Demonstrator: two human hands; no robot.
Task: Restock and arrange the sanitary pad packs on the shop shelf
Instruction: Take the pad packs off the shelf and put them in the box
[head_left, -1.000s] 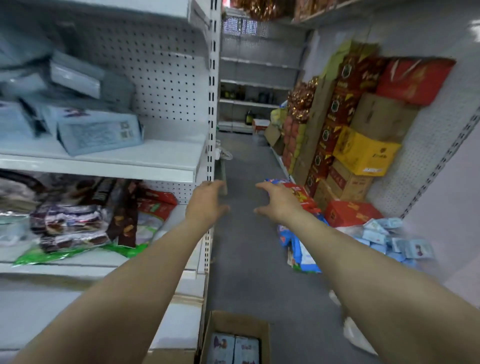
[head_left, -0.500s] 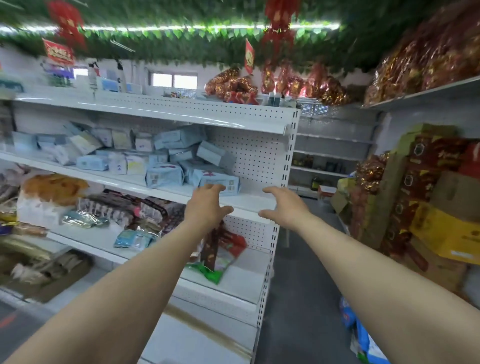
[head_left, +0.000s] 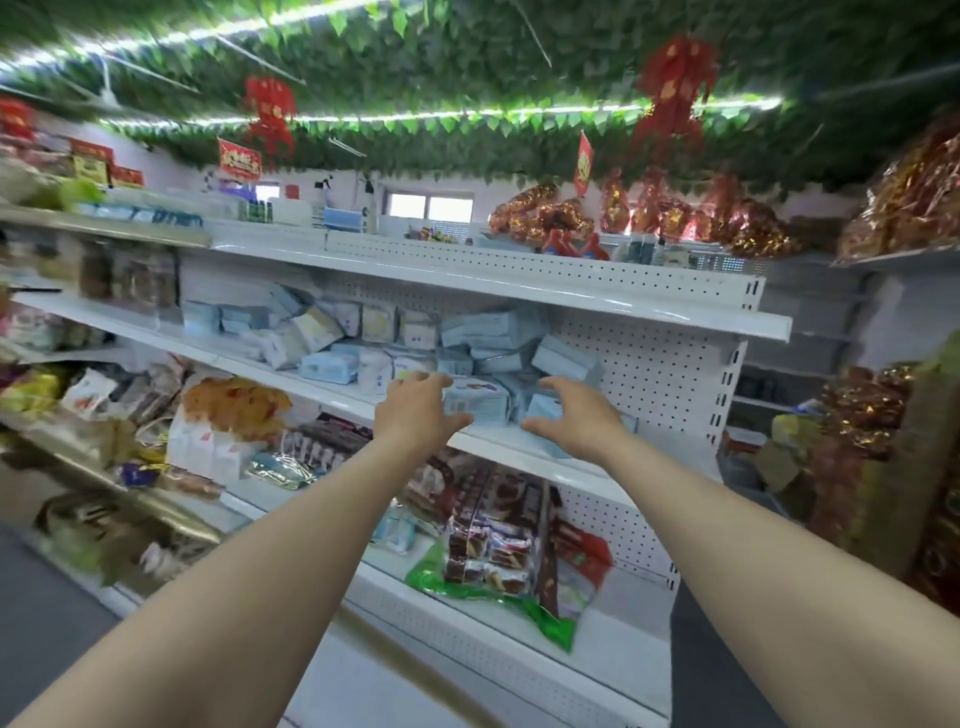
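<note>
Several pale blue and white sanitary pad packs (head_left: 493, 332) lie in a loose heap on the middle white shelf (head_left: 498, 444). One blue pack (head_left: 477, 399) sits at the shelf's front edge. My left hand (head_left: 415, 410) is stretched out just left of that pack, fingers spread and relaxed, holding nothing. My right hand (head_left: 571, 418) reaches in from the right, fingers spread over another blue pack (head_left: 543, 405), with no grip that I can see. Both arms are extended toward the shelf.
An upper shelf (head_left: 571, 296) overhangs the packs. Below, snack packets (head_left: 493, 545) fill the lower shelf. A pegboard back panel (head_left: 660, 374) shows bare at the right. Stacked boxes and foil-wrapped goods (head_left: 883, 415) line the right aisle side.
The view swung up and left from the aisle floor to the shelf. Both hands moved forward to the blue packs at the shelf's front edge.
</note>
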